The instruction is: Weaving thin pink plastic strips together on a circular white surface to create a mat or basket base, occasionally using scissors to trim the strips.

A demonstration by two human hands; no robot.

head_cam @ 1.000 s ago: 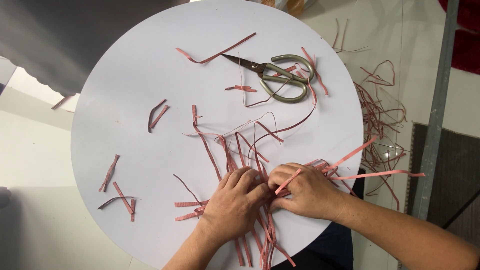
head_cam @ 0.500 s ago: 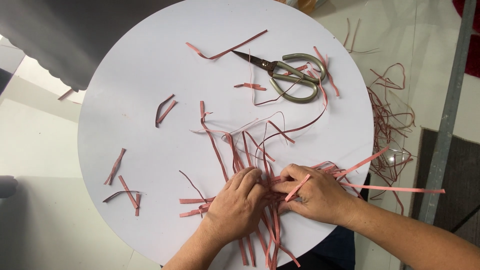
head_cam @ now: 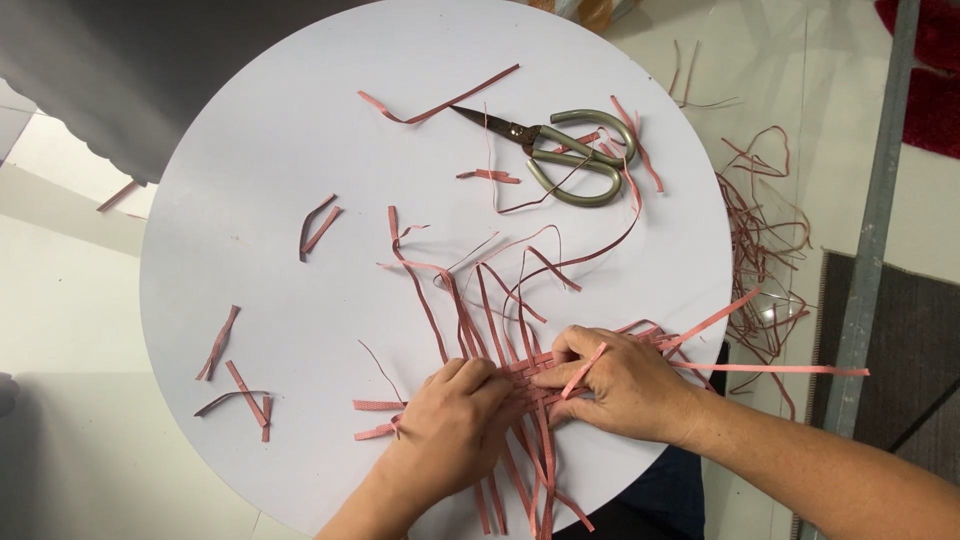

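**2 hands pinning a pink strip weave at the near edge of the table**

Several short cut-off pink strips (head_cam: 232, 378) lie loose on the left of the round white table (head_cam: 250, 150), out of my way. My left hand (head_cam: 455, 430) lies flat with fingers pressed down on the woven patch of flat pink strips (head_cam: 528, 385), gripping nothing, only holding the crossings still so they do not slide. Loose strip ends fan out above and below the patch, left free for working in. My right hand (head_cam: 620, 385) pinches 1 pink strip (head_cam: 585, 370) between thumb and forefinger, while its other fingers rest on the weave just beside my left. Farther back on the right, the grey-handled metal scissors (head_cam: 560, 150) lie closed, within reach. Beyond the table's right rim, a tangle of spare pink strips (head_cam: 765, 250) hangs toward the floor.
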